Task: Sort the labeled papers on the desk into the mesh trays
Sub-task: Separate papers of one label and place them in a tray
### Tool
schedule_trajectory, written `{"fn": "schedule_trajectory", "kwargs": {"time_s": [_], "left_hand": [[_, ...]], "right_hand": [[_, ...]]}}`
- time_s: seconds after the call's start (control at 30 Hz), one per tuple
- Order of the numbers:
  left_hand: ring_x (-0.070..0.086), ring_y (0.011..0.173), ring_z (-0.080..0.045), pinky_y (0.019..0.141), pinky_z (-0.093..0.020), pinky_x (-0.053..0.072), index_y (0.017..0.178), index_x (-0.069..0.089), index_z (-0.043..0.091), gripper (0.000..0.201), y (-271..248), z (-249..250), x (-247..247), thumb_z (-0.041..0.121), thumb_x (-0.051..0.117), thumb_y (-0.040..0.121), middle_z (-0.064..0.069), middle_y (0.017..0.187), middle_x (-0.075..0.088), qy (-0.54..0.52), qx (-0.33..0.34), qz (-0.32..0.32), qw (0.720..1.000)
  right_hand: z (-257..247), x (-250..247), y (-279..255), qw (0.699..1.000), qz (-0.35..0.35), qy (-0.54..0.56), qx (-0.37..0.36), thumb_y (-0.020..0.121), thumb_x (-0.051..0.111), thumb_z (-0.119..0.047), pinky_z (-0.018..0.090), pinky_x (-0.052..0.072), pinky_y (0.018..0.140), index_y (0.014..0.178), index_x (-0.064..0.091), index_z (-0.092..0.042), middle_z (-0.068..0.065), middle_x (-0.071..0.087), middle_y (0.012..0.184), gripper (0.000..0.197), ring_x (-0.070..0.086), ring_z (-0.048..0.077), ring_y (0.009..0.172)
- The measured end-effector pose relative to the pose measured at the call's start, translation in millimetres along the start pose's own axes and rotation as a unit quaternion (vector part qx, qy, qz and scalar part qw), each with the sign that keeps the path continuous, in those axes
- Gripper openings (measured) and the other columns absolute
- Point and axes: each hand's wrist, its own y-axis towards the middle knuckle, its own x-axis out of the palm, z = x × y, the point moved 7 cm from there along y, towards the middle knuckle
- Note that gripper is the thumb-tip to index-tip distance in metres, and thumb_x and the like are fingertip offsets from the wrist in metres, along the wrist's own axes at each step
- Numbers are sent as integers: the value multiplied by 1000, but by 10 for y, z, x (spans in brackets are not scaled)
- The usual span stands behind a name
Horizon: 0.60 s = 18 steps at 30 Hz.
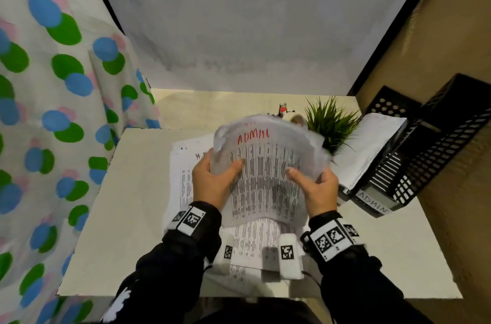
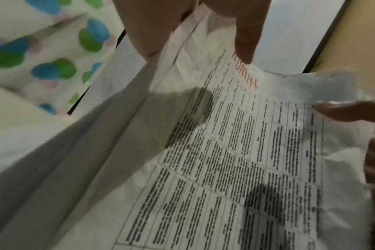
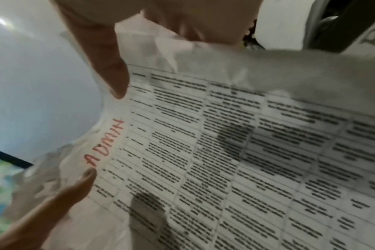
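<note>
- The sheet marked ADMIN (image 1: 265, 172) in red is lifted off the worktop (image 1: 138, 204), held between both hands, and bows upward in the middle.
- The left hand (image 1: 212, 183) pinches the sheet's left edge: thumb on the printed face, the other fingers (image 2: 143, 33) curled behind the paper.
- The right hand (image 1: 317, 188) pinches the right edge the same way, thumb (image 3: 109, 71) pressed on the printed table, the rest of the hand behind.
- The sheet's long axis runs away from the person, red label at the far end, beyond both thumbs.
- The black mesh tray labelled ADMIN (image 1: 414, 164) lies to the right of the right-hand fingers and a little beyond them, already holding white paper; the right hand is clearly the nearer one.
- Judgement: the coming move is a carry rightward, probably led by the right hand, and the sheet may need turning to match the tray's slanted length.
- More printed papers (image 1: 183, 180) lie flat on the worktop below the fingers, one headed with an "H".
- A small green plant (image 1: 329, 122) stands beyond the sheet, beside the tray; a swing to the right could brush it.
</note>
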Motion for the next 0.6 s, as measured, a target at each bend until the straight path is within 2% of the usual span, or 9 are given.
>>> {"fn": "schedule_trajectory", "kwargs": {"time_s": [0.1,0.17,0.23,0.3,0.33,0.43,0.5,0.53,0.6], "left_hand": [[66,92,-33,88,-58,52,78,72,30,19,-90,-329,2,26,79,60,-9,92,72,3,-61,1,998],[68,90,-30,88,-53,53,89,73,17,22,-137,-338,-1,15,78,68,-6,88,73,4,-68,14,998],[70,78,-20,79,-42,59,92,67,1,20,-123,-333,-29,7,74,74,-7,80,73,15,-58,24,998],[71,73,-15,72,-33,60,92,67,6,17,-145,-349,-20,4,71,76,-3,75,74,2,-62,17,998],[71,75,-18,75,-37,59,90,68,9,15,-159,-429,-15,6,72,76,-4,77,74,8,-81,19,996],[68,75,-24,88,-50,54,79,66,15,10,-245,-663,38,6,71,77,-8,81,71,54,-142,41,987],[69,79,-27,89,-52,53,77,69,17,7,-298,-693,206,10,70,78,-11,83,73,44,-159,10,986],[69,82,-28,89,-53,53,76,70,19,5,-309,-629,319,14,70,79,-10,85,73,47,-150,-22,987],[62,83,-26,85,-52,53,71,69,23,11,-349,-363,614,20,67,82,-8,82,66,92,-122,-112,982]], "right_hand": [[281,15,-139,997,9,-10,71,76,63,12,10,51,50,80,59,-17,2,63,82,29,61,19,77],[358,-15,-160,995,43,16,89,75,61,17,13,52,49,76,59,-13,4,61,76,30,61,20,71],[361,-58,-127,995,51,42,78,73,62,20,16,56,55,81,61,-7,6,63,76,28,66,19,68],[387,-75,-121,995,25,48,88,72,60,22,20,57,59,88,62,-4,6,66,79,31,68,12,68],[474,-95,-139,992,17,39,117,73,59,22,24,58,61,86,61,-5,7,66,82,30,68,13,71],[919,-264,-252,970,23,13,242,75,52,18,45,58,69,69,63,-3,18,68,82,24,67,30,76],[1032,-451,-246,965,46,4,258,66,53,7,53,56,72,67,66,-3,28,65,86,16,65,41,78],[986,-550,-223,966,57,9,253,63,54,5,55,56,72,70,68,-4,27,66,86,19,65,41,80],[649,-795,-144,975,74,17,209,69,55,9,41,57,65,75,64,-6,14,66,78,19,65,30,75]]}}
